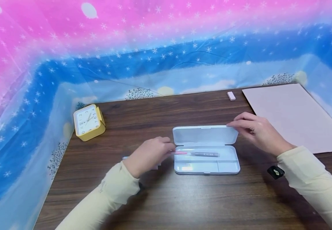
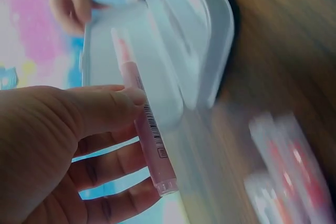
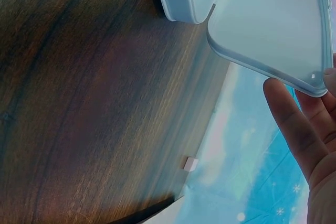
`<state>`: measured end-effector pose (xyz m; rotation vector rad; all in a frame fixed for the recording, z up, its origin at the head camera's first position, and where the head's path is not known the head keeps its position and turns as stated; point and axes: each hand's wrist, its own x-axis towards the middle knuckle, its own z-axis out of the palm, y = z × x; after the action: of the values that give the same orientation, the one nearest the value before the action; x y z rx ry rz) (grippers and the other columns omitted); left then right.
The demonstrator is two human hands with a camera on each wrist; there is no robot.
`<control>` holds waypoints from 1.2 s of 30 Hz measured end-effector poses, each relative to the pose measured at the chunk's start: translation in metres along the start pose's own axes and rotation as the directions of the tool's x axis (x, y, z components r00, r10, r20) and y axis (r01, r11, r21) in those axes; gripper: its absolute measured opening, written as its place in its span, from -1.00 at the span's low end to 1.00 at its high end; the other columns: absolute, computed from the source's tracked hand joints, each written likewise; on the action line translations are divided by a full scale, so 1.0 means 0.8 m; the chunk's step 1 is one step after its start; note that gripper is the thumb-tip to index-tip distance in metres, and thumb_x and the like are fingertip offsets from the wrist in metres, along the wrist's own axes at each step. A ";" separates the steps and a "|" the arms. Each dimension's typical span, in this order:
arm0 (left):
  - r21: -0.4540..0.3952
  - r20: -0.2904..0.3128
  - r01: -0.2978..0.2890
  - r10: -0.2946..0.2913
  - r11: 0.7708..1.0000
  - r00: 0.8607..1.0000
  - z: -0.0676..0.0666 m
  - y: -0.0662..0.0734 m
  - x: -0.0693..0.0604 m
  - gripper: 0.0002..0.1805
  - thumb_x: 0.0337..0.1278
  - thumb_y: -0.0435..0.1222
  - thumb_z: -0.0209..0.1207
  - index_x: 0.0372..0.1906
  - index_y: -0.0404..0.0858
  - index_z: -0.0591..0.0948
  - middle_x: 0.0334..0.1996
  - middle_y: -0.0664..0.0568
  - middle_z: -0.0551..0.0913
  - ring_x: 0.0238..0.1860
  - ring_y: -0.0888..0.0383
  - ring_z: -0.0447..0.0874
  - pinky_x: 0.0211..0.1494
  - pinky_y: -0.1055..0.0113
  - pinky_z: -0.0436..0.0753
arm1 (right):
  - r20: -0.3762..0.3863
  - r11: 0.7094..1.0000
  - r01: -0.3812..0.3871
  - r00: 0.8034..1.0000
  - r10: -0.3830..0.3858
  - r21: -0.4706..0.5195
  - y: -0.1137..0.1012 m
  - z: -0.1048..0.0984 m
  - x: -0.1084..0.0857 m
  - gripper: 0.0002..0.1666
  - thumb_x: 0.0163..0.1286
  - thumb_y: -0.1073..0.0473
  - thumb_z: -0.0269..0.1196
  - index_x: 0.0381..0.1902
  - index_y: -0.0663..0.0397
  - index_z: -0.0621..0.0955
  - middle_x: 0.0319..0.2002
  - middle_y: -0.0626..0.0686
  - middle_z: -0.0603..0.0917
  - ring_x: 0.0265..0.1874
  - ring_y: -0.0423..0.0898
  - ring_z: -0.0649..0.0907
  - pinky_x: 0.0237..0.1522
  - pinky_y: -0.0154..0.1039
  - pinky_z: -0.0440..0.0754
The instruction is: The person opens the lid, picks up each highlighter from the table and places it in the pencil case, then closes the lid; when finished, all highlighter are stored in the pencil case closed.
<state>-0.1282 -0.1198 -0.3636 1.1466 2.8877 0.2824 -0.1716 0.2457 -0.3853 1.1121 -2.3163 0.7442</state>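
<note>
A white pencil case (image 1: pixel 207 174) lies unfolded on the table, its lid (image 1: pixel 204 135) raised at the back. My left hand (image 1: pixel 151 153) pinches a pink marker (image 2: pixel 152 129) between thumb and fingers at the case's left side; the marker's clear-capped end points over the tray. Inside the rear compartment rests a grey marker (image 1: pixel 207 154). At the lid's top right corner, my right hand (image 1: pixel 259 132) holds the edge between thumb and fingers. More clear-capped markers (image 2: pixel 291 163) lie on the table beneath the left hand, mostly hidden in the head view and blurred in the left wrist view.
A yellow alarm clock (image 1: pixel 89 123) stands at the back left. The small white-pink eraser (image 1: pixel 231 95) sits near the rear edge. To the right lies a large pale board (image 1: pixel 295 115). A patterned cloth (image 1: pixel 169 48) hangs behind the dark wooden table (image 1: pixel 183 204).
</note>
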 end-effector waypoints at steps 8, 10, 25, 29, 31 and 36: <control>0.067 0.049 -0.106 0.103 0.992 0.994 0.028 0.034 0.047 -0.86 0.27 -0.28 0.26 -0.14 -0.05 0.75 -0.31 0.13 0.68 -0.34 0.25 0.64 -0.19 0.36 0.68 | 0.006 1.000 0.000 1.000 0.000 0.000 -0.001 -0.001 -0.001 -0.44 0.04 0.57 0.39 -0.08 -0.11 0.74 -0.18 -0.13 0.66 -0.27 -0.33 0.57 -0.28 -0.48 0.47; 0.065 0.049 -0.121 0.118 0.991 0.992 0.037 0.038 0.056 -0.87 0.30 -0.26 0.24 -0.14 -0.04 0.74 -0.31 0.13 0.68 -0.34 0.24 0.65 -0.18 0.34 0.68 | 0.009 1.000 0.002 1.000 -0.002 -0.001 -0.001 -0.001 -0.001 -0.44 0.04 0.56 0.38 -0.08 -0.10 0.74 -0.18 -0.12 0.66 -0.26 -0.32 0.57 -0.28 -0.48 0.48; 0.088 0.051 -0.136 0.132 0.987 0.990 0.063 0.049 0.081 -0.88 0.34 -0.20 0.21 -0.17 0.00 0.74 -0.35 0.17 0.67 -0.35 0.25 0.63 -0.19 0.34 0.66 | 0.011 1.000 0.001 1.000 -0.001 -0.017 -0.002 -0.002 -0.001 -0.45 0.05 0.56 0.38 -0.07 -0.09 0.74 -0.18 -0.10 0.66 -0.25 -0.30 0.60 -0.29 -0.46 0.51; 0.090 0.043 -0.144 0.141 0.985 0.989 0.066 0.050 0.082 -0.88 0.34 -0.23 0.20 -0.17 0.00 0.73 -0.33 0.17 0.68 -0.33 0.23 0.66 -0.21 0.33 0.66 | 0.015 1.000 -0.008 1.000 0.008 -0.020 -0.002 -0.003 -0.002 -0.45 0.06 0.56 0.38 -0.07 -0.10 0.74 -0.18 -0.11 0.66 -0.26 -0.31 0.59 -0.30 -0.46 0.50; 0.092 0.039 -0.147 0.144 0.985 0.989 0.066 0.051 0.082 -0.87 0.34 -0.24 0.19 -0.17 0.00 0.73 -0.33 0.17 0.68 -0.32 0.23 0.66 -0.22 0.32 0.66 | 0.018 1.000 -0.012 1.000 0.012 -0.019 -0.002 -0.003 -0.002 -0.45 0.06 0.56 0.37 -0.07 -0.10 0.74 -0.18 -0.11 0.66 -0.27 -0.31 0.59 -0.30 -0.47 0.50; 0.086 0.032 -0.146 0.143 0.986 0.989 0.062 0.052 0.082 -0.88 0.32 -0.22 0.22 -0.16 0.01 0.73 -0.31 0.17 0.69 -0.29 0.23 0.68 -0.18 0.33 0.66 | 0.018 1.000 -0.014 1.000 0.014 -0.016 -0.001 -0.003 -0.002 -0.45 0.07 0.56 0.37 -0.07 -0.11 0.74 -0.18 -0.11 0.66 -0.27 -0.31 0.59 -0.30 -0.47 0.50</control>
<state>-0.1436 -0.0379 -0.4025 1.3664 2.8255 0.1427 -0.1692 0.2478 -0.3843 1.1015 -2.3434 0.7220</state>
